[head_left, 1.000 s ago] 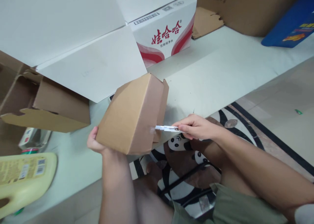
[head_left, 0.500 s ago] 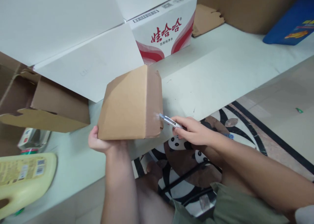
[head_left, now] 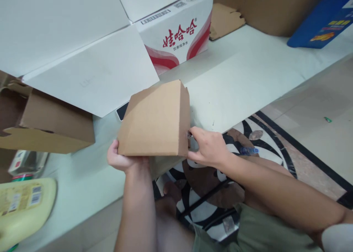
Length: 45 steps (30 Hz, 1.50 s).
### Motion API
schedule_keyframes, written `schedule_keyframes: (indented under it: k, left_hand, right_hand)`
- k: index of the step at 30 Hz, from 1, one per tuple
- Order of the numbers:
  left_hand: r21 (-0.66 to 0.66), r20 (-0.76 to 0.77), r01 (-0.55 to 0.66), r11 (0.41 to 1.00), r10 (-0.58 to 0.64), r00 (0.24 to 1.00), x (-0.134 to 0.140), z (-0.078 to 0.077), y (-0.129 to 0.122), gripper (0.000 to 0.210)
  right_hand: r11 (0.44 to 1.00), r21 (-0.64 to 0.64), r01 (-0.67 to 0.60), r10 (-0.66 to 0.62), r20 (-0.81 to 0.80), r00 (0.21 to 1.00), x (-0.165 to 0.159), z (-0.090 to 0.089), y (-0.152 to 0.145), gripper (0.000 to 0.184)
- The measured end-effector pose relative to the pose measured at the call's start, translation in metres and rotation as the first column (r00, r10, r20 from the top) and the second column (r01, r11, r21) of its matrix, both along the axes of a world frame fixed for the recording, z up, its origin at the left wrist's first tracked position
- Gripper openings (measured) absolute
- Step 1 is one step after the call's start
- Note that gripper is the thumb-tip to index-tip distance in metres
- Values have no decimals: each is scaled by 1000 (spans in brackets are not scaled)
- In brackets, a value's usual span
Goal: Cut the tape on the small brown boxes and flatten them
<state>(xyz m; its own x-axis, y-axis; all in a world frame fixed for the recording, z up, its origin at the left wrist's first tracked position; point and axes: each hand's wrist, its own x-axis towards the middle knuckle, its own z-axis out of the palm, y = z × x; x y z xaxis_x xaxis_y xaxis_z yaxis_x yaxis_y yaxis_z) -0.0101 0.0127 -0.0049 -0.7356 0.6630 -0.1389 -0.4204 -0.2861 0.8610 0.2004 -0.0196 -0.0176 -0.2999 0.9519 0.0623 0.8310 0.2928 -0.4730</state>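
A small brown cardboard box (head_left: 157,121) is tilted up at the front edge of a pale counter (head_left: 248,71). My left hand (head_left: 120,159) grips its lower left corner from underneath. My right hand (head_left: 208,147) presses against the box's right side, fingers closed around a small white-handled utility knife (head_left: 190,135). The hand and the box hide nearly the whole knife, so only a sliver shows at the box's edge.
A white carton with red lettering (head_left: 176,31) and its open white flaps (head_left: 91,71) stand behind the box. An open brown carton (head_left: 46,123) lies at left, a yellow jug (head_left: 22,208) at lower left. A dark phone edge (head_left: 122,111) shows under the flap. A blue bag (head_left: 322,20) lies far right.
My right hand moved left with the knife until it met the box's right side, and the blade no longer shows. My left hand turned the box so that its broad face is toward me.
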Motion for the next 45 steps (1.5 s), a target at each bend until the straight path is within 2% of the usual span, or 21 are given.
schedule_keyframes:
  k: [5,9,14,18,21,25,28,31,34,37,41,45]
  left_hand:
    - [-37,73,-34,999,36,997,1,3,0,14]
    - [-27,59,-38,999,39,997,2,5,0,13]
    - [-62,116,-79,995,86,990,4,11,1,11]
    - [-72,187,-127,989,138,973,4,13,1,9]
    - [-65,144,-130,989,139,980,4,12,2,10]
    - [-67,114,-135,989,142,983,1,12,3,15]
    - [-76,142,-133,988,143,979,-3,10,2,14]
    - [-56,52,-91,994,94,994,-9,3,2,18]
    - [-25,-48,-13,1000,12,999,-16,-6,3,22]
    - [-27,-41,-8,1000,7,999,-17,-9,4,20]
    - [-16,-40,-42,999,41,998,-12,-5,5,18]
    - [-30,16,-90,995,90,996,-6,4,5,12]
  right_hand:
    - [999,42,-15,15,-1,1000,1,-1,1,34]
    - [999,52,0,0,-9,1000,0,-1,0,33]
    - [999,18,30,-31,32,999,-1,0,0,36]
    - [997,-7,73,-72,79,994,-3,3,1,46]
    - [993,-76,96,-86,117,989,-1,7,3,52]
    - [986,-130,107,-90,132,987,5,11,6,44]
    - [986,-103,133,-124,89,988,9,12,8,40]
    - [990,-68,121,-119,31,992,11,10,7,41]
    - [996,-52,66,-68,-33,997,10,6,6,43]
    - [999,-52,13,-20,-134,991,10,1,5,33]
    - [992,-110,63,-89,-250,964,11,-2,9,20]
    - [980,-133,147,-174,-218,960,13,-1,12,17]
